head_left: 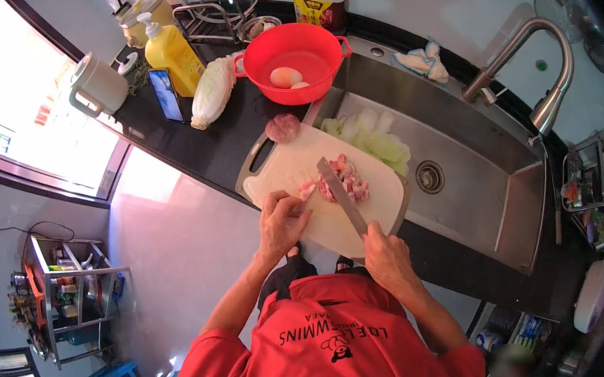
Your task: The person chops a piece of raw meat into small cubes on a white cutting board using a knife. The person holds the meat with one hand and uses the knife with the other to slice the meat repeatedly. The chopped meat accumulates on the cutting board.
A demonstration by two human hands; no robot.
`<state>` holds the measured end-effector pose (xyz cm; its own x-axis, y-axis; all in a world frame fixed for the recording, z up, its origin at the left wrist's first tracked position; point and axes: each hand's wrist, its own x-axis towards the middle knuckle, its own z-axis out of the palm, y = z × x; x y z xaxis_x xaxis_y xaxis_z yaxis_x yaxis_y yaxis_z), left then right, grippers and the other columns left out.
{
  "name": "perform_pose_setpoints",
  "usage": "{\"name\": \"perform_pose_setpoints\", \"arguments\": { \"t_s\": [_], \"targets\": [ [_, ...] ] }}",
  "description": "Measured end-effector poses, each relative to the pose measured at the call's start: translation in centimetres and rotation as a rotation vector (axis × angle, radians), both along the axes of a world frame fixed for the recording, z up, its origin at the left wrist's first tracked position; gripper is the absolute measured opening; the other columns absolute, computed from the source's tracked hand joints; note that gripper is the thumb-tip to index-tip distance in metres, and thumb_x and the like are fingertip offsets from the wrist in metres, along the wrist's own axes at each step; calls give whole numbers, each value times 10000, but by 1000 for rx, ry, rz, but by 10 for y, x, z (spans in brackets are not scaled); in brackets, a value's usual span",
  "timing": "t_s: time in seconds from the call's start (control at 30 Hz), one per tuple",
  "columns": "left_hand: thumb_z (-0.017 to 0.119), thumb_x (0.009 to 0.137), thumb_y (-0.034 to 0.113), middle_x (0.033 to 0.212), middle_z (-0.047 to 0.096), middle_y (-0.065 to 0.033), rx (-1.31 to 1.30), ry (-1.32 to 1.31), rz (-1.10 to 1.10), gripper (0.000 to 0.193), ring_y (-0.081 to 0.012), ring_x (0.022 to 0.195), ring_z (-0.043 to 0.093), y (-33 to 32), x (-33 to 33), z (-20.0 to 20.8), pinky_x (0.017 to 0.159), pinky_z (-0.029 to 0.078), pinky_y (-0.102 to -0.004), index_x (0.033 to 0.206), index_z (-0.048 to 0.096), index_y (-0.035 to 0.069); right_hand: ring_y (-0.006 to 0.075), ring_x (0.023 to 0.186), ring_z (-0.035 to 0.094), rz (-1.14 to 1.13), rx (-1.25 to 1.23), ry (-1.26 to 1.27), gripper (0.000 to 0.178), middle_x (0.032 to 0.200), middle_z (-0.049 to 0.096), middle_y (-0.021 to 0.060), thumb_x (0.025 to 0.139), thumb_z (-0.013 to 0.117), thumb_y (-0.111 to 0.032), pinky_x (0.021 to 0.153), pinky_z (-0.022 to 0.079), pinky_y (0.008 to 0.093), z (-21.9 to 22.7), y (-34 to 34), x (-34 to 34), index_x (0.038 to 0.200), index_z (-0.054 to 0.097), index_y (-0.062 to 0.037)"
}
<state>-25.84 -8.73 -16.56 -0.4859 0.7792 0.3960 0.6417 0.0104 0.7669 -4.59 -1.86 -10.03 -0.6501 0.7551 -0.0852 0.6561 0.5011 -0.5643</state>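
Observation:
My right hand (pixel 389 257) grips the handle of a kitchen knife (pixel 345 199), its blade slanting up and left along the edge of a pile of chopped raw meat (pixel 354 183). To the left of the blade, my left hand (pixel 281 224) has its fingers closed at a small strip of pink meat (pixel 307 190). All this lies on a pale cutting board (pixel 285 168), which sits on the counter and reaches over the sink's near edge. A larger lump of raw meat (pixel 282 128) rests at the board's far left edge.
A steel sink (pixel 464 193) holds pale green leaves (pixel 374 140) under a curved faucet (pixel 561 65). Behind the board stands a red basin (pixel 293 64) with eggs. A napa cabbage (pixel 214 91), phone (pixel 166 96), yellow pump bottle (pixel 174 55) and white jug (pixel 96 85) occupy the left counter.

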Motion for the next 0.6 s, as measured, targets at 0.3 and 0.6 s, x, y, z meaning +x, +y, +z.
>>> {"name": "perform_pose_setpoints", "arguments": {
  "t_s": [0.3, 0.6],
  "targets": [
    [648, 715, -39, 974, 618, -102, 68, 130, -229, 183, -287, 891, 600, 24, -21, -9, 778, 496, -358, 887, 620, 18, 445, 616, 614, 96, 30, -83, 97, 616, 596, 232, 871, 497, -83, 552, 491, 524, -2, -6, -23, 891, 433, -12],
    [647, 660, -37, 935, 605, -102, 42, 157, -178, 187, -293, 860, 594, 32, -19, -13, 735, 502, -368, 826, 598, 33, 439, 619, 622, 110, -7, -137, 82, 621, 601, 239, 852, 473, -77, 556, 509, 507, -5, -3, -37, 873, 434, -7]
  ]
}}
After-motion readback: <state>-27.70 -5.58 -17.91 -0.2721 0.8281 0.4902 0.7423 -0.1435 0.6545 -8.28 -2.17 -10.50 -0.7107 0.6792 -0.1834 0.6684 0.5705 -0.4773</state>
